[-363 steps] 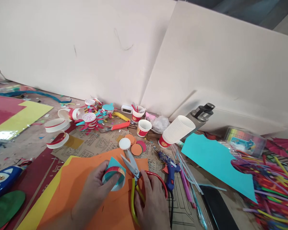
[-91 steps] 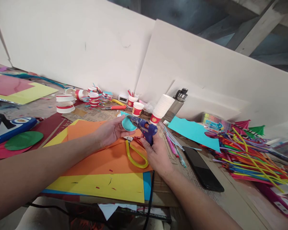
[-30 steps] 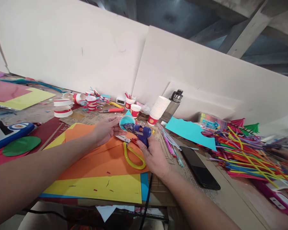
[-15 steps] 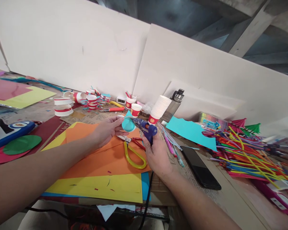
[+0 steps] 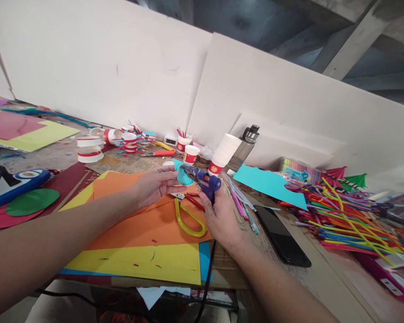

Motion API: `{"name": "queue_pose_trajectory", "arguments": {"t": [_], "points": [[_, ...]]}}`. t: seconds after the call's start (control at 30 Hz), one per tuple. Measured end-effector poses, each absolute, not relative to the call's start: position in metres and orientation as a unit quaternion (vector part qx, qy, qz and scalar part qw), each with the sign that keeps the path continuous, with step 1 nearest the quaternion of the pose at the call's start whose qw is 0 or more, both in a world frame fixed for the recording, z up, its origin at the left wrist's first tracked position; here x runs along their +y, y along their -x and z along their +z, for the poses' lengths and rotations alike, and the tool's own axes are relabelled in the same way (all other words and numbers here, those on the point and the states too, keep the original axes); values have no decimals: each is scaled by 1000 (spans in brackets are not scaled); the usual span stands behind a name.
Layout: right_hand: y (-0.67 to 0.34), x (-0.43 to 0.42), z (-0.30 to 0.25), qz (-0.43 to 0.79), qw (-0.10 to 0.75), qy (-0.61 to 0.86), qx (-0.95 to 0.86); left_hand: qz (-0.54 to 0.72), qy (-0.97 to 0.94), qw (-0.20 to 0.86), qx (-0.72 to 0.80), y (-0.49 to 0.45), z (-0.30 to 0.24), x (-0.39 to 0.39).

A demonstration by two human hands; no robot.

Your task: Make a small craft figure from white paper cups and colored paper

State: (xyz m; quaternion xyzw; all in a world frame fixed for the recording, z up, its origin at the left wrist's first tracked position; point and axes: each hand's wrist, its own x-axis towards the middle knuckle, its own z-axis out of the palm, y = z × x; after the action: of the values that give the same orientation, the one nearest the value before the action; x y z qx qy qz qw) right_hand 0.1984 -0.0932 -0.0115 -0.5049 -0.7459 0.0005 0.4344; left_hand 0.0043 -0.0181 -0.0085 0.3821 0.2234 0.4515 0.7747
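In my right hand [image 5: 222, 217] is a blue hot glue gun [image 5: 207, 181], fingers wrapped round its handle, nozzle pointing left. The nozzle end meets a small light-blue paper piece [image 5: 184, 178]; whether it touches I cannot tell. My left hand [image 5: 158, 184] pinches that paper piece at its left side. Below both hands, scissors [image 5: 190, 222] with one yellow and one red handle lie on orange paper [image 5: 128, 231]. The gun's black cord [image 5: 208, 273] runs down over the table edge.
A stack of paper cups [image 5: 225, 152] leans beside a grey bottle [image 5: 244, 146]. At right lie a black phone [image 5: 283, 235], blue paper [image 5: 269, 185] and many pipe cleaners [image 5: 346, 224]. Cut paper cups [image 5: 89, 150] and a red cutter [image 5: 160, 153] are further back.
The light-blue paper piece has turned and shifted slightly right in my left hand, against the nozzle. My right hand and the glue gun have hardly moved.
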Motion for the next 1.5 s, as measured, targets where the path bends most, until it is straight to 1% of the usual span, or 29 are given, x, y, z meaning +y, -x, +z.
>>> {"name": "queue_pose_trajectory", "arguments": {"t": [0.2, 0.4, 0.67, 0.87, 1.07, 1.17, 1.3, 1.5], "points": [[-199, -94, -11, 7, 417, 492, -764, 454, -378, 781, 202, -4, -8, -18], [-199, -94, -15, 2, 399, 478, -783, 478, -359, 766, 236, -6, -9, -17], [-198, -94, -10, -28, 421, 498, -757, 494, -361, 754, 240, -7, -11, -20], [-198, -93, -11, -46, 412, 518, -748, 551, -359, 713, 242, -7, -9, -19], [-196, -95, -12, -9, 400, 532, -746, 587, -398, 664, 235, -7, -8, -19], [-195, -96, -12, 10, 407, 535, -740, 596, -396, 657, 238, -8, -9, -18], [-193, -96, -8, -9, 413, 534, -738, 580, -411, 661, 242, -9, -7, -21], [-193, -97, -8, 4, 383, 541, -748, 588, -482, 592, 269, -9, -3, -24]]}}
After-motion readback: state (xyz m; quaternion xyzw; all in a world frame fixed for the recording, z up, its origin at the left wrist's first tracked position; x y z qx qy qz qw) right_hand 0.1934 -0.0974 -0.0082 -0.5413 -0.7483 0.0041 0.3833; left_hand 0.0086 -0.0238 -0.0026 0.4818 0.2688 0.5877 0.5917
